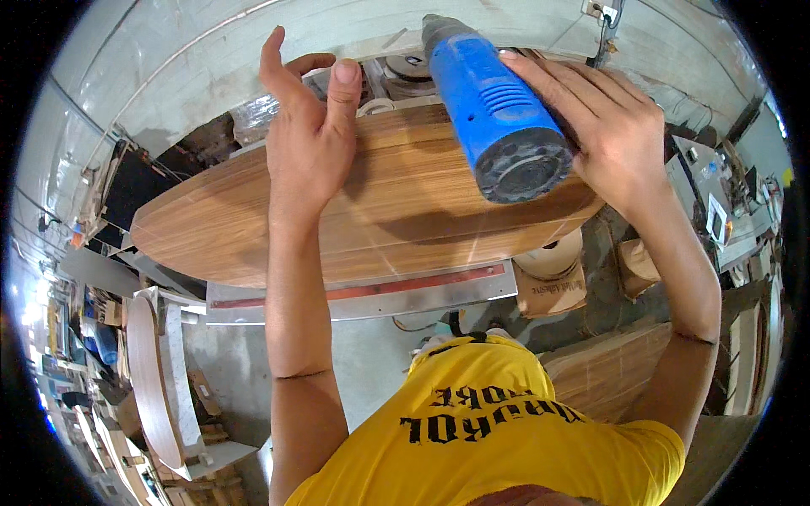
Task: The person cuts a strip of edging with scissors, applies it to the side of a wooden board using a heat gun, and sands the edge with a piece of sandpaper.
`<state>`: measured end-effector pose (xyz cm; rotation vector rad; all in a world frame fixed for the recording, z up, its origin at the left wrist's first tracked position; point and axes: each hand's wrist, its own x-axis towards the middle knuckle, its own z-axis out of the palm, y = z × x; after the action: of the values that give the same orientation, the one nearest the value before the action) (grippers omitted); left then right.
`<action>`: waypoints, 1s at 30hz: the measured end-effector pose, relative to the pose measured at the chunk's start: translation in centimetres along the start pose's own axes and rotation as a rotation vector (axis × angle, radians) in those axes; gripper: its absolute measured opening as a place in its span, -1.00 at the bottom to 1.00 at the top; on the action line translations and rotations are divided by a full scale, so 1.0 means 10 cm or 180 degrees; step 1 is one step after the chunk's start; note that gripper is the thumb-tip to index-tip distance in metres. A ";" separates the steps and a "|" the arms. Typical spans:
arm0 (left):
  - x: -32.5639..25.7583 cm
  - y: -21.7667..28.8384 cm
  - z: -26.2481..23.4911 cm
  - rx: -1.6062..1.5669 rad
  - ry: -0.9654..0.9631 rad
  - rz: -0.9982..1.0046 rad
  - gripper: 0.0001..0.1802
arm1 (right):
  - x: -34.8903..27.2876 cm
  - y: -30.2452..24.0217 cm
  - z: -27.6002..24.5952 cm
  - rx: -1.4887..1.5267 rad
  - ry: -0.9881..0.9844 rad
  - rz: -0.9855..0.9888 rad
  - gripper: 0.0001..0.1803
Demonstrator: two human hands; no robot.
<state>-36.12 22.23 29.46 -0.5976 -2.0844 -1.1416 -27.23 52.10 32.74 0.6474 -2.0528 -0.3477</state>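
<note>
A long wood-grain panel lies across a grey metal bench in front of me. My left hand rests on the panel's far edge, fingers apart and thumb raised, holding nothing. My right hand grips a blue heat gun, which points away from me at the panel's far edge, its black rear end facing the camera. Rolls of edge banding tape sit just beyond the panel, between my hands.
A white wall runs behind the bench. A power socket with a cord hangs on it at the upper right. A tape roll on a cardboard box stands below the bench. More wood panels lean at the lower left.
</note>
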 end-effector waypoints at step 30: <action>0.04 -0.01 0.06 -0.0339 0.0332 -0.0047 0.02 | 0.36 -0.40 0.16 0.0249 0.0176 -0.0072 -0.12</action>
<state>-36.65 22.71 29.51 -0.5611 -1.9525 -1.2715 -28.91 46.76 32.52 0.7207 -2.0155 -0.2607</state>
